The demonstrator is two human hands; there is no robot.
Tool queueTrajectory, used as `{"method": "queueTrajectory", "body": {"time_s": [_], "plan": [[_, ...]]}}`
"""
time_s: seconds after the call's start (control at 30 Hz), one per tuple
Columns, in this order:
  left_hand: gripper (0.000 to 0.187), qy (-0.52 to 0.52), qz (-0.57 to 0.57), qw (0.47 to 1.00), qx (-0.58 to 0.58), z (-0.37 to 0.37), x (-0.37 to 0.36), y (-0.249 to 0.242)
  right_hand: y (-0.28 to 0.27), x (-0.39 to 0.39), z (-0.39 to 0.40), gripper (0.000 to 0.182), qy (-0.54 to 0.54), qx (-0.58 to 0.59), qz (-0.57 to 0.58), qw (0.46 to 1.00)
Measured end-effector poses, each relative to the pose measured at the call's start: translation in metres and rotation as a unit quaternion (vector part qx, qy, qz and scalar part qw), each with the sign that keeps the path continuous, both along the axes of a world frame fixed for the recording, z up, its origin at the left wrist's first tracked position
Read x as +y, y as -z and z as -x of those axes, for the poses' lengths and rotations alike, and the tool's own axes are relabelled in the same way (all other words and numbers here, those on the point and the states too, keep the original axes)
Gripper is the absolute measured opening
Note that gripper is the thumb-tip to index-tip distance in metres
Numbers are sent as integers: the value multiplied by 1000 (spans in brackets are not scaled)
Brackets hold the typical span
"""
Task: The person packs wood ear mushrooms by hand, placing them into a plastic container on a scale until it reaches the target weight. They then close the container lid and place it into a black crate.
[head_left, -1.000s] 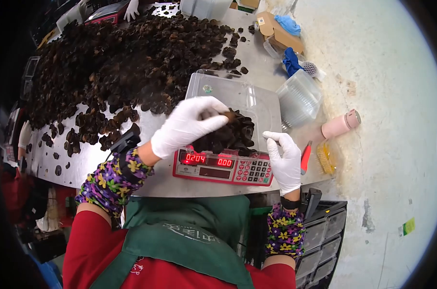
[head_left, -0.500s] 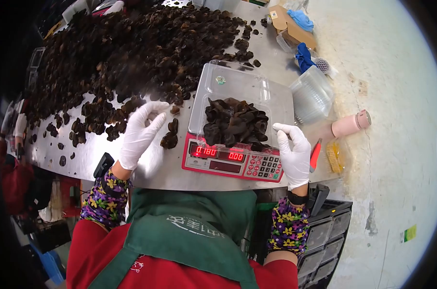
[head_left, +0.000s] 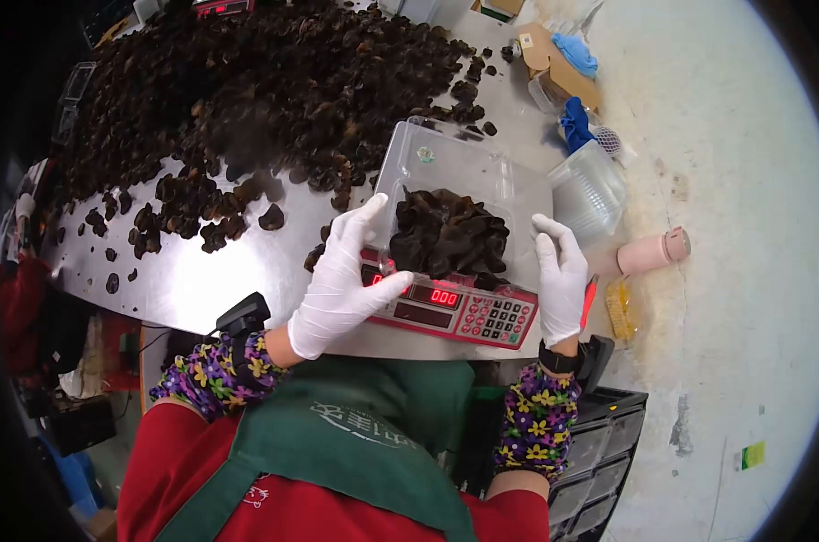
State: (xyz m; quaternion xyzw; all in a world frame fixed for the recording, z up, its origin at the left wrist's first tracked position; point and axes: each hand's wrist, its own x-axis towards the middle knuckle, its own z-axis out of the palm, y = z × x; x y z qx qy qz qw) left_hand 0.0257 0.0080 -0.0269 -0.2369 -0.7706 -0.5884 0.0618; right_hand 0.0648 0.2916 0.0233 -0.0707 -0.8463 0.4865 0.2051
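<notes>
An open clear plastic box lies on a red digital scale, its lid folded back. Dark, wrinkled fungus pieces fill the box's near part. At the box's left side is my gloved left hand, thumb and fingers spread around the near left corner and covering part of the red display. My gloved right hand is at the right edge of the box and scale, its fingers apart and slightly curved, with nothing in them.
A large heap of dark fungus covers the table's back left. Stacked clear lids, a pink bottle, a yellow brush and a cardboard box stand to the right. Another person's gloved hand shows far left.
My left hand has moved right, from above the loose pieces to the box's left side. My right hand has shifted slightly up and right. The view has shifted a little.
</notes>
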Motion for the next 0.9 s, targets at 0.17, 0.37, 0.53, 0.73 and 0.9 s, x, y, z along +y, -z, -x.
{"method": "queueTrajectory", "body": {"time_s": [0.17, 0.37, 0.53, 0.73, 0.9], "plan": [[79, -36, -37, 997, -56, 23, 21, 11, 8, 17, 37, 40, -5, -49, 163, 985], [73, 10, -92, 980, -176, 17, 5, -5, 28, 42, 76, 58, -58, -115, 435, 891], [63, 39, -148, 951, -267, 0, -10, -2, 30, 51, 92, 58, -77, -132, 475, 867], [56, 63, -155, 904, -393, -5, -4, -16, 10, 54, 80, 50, -139, -114, 492, 852], [42, 63, -244, 831, -496, 3, -6, -26, -27, 6, 3, 48, -102, -58, 143, 983]]}}
